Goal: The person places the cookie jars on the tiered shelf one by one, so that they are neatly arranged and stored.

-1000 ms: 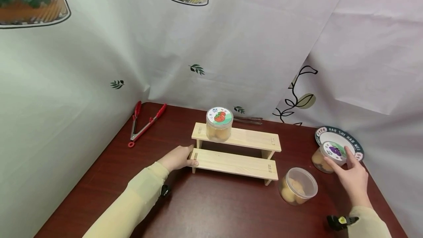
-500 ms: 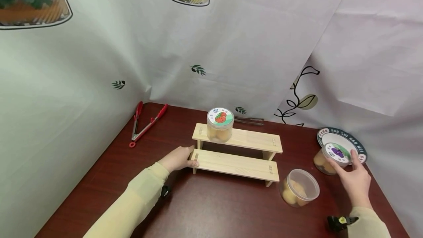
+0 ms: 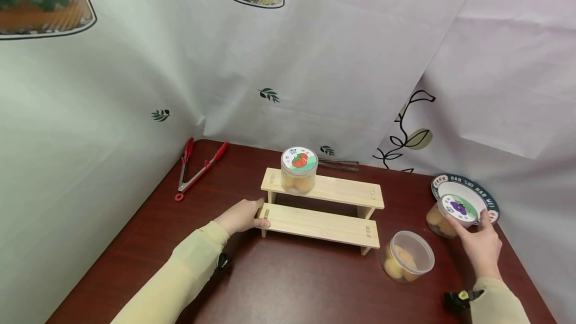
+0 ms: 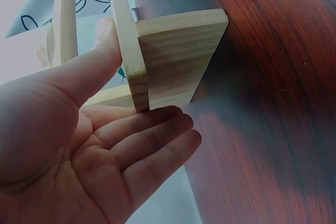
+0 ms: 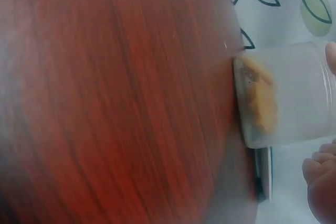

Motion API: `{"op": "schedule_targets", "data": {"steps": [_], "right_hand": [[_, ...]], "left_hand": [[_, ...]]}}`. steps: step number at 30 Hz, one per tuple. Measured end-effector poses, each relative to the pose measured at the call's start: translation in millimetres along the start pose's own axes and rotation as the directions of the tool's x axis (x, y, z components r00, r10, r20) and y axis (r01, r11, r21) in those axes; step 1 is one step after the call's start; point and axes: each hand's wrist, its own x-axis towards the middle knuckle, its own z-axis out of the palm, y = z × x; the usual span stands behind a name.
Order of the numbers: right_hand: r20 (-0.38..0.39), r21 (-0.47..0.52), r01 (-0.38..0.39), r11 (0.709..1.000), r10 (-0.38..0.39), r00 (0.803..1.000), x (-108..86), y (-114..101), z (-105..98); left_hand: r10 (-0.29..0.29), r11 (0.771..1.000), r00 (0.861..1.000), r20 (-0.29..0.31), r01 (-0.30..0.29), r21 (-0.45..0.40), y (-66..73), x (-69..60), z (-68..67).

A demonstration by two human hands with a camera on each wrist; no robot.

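Note:
My left hand [image 3: 240, 216] grips the left end of a two-step wooden shelf [image 3: 321, 225]; in the left wrist view the thumb lies over the board and the other fingers extend along its end. At the far right, my right hand [image 3: 482, 246] holds a clear jar [image 3: 437, 221] near its lid [image 3: 459, 208], which has a purple fruit label. Yellowish pieces lie low inside this jar. Only parts of the thumb and fingers show in the right wrist view. A lidded jar [image 3: 299, 179] with a tomato label stands on the upper step.
An uncovered clear jar [image 3: 407, 256] with yellowish round pieces stands right of the shelf. Behind the held jar lies a white plate with a dark rim [image 3: 463, 182]. Red-handled tongs [image 3: 198, 176] lie back left, and thin metal tongs [image 3: 338, 165] behind the shelf.
My right index finger has shifted down and outward along the lid's right side. My left hand and the shelf stay put.

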Motion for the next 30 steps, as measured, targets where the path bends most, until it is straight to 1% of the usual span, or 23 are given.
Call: {"op": "schedule_targets", "data": {"steps": [1,3,6,8,15,20,27,30], "right_hand": [[0.013,0.018,-0.011,1.000,0.011,1.000,0.0,0.7,0.9],[0.044,0.093,-0.041,0.995,0.037,0.998,0.6,0.7,2.6],[0.087,0.193,-0.095,0.977,0.079,0.993,0.9,-0.2,5.7],[0.099,0.238,-0.115,0.964,0.094,0.991,1.0,-1.2,7.3],[0.080,0.200,-0.111,0.973,0.097,0.992,2.7,-2.1,8.1],[0.090,0.209,-0.135,0.969,0.119,0.989,3.5,-2.1,8.2],[0.101,0.217,-0.156,0.963,0.137,0.985,2.0,-4.1,7.7],[0.094,0.222,-0.158,0.962,0.140,0.986,0.9,-4.4,8.4]], "left_hand": [[-0.002,1.000,1.000,0.002,0.002,0.000,0.3,-0.1,0.1],[-0.003,1.000,1.000,0.005,0.003,-0.001,0.7,-0.1,0.4],[-0.005,1.000,1.000,0.006,0.005,-0.002,0.8,0.4,0.3],[-0.004,1.000,1.000,0.003,0.004,0.003,0.6,0.2,0.0],[0.001,1.000,1.000,-0.003,-0.001,0.006,0.1,-1.1,-0.3],[0.012,1.000,1.000,-0.006,-0.012,0.009,-0.8,-1.6,-0.2],[0.000,1.000,1.000,-0.003,0.000,-0.011,-0.1,-1.0,-0.1],[0.004,1.000,1.000,0.000,-0.004,-0.006,0.4,-0.9,-0.3]]}}
